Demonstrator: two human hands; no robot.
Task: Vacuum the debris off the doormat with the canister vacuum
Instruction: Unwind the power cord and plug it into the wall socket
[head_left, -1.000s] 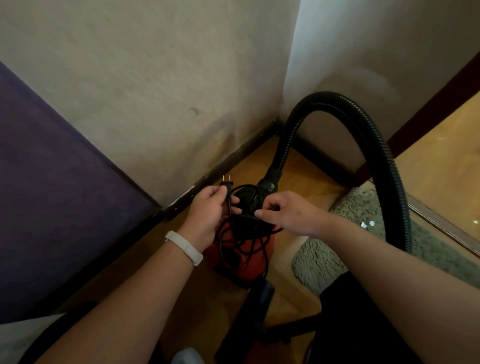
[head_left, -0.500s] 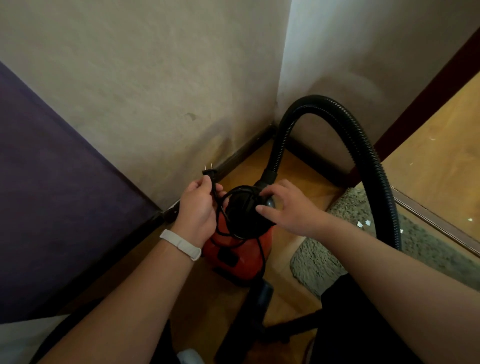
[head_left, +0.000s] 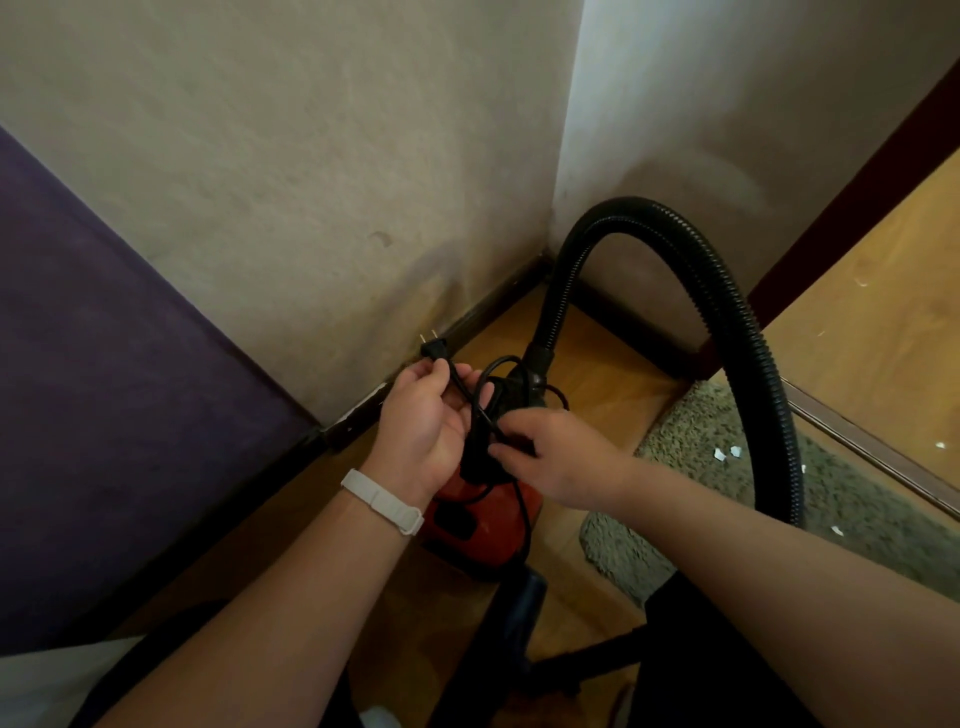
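Note:
A small red canister vacuum (head_left: 483, 525) stands on the wooden floor near the room's corner. Its black ribbed hose (head_left: 727, 306) arches up and over to the right. My left hand (head_left: 423, 421) grips the black power cord (head_left: 470, 410) just below the two-pin plug (head_left: 434, 347), which sticks up past my fingers. My right hand (head_left: 550, 452) pinches loops of the same cord above the canister's black top. The grey-green shaggy doormat (head_left: 857, 499) lies to the right, with small white paper scraps (head_left: 724, 453) on it.
A purple panel (head_left: 114, 395) fills the left side. Two beige walls (head_left: 322, 171) meet in the corner behind the vacuum, edged by a dark baseboard. A door threshold strip (head_left: 872, 441) borders the mat's far side. The vacuum's dark nozzle (head_left: 519, 613) lies near my legs.
My left hand has lifted the plug end higher. My right hand left the canister's top and now pinches cord loops that have come off it.

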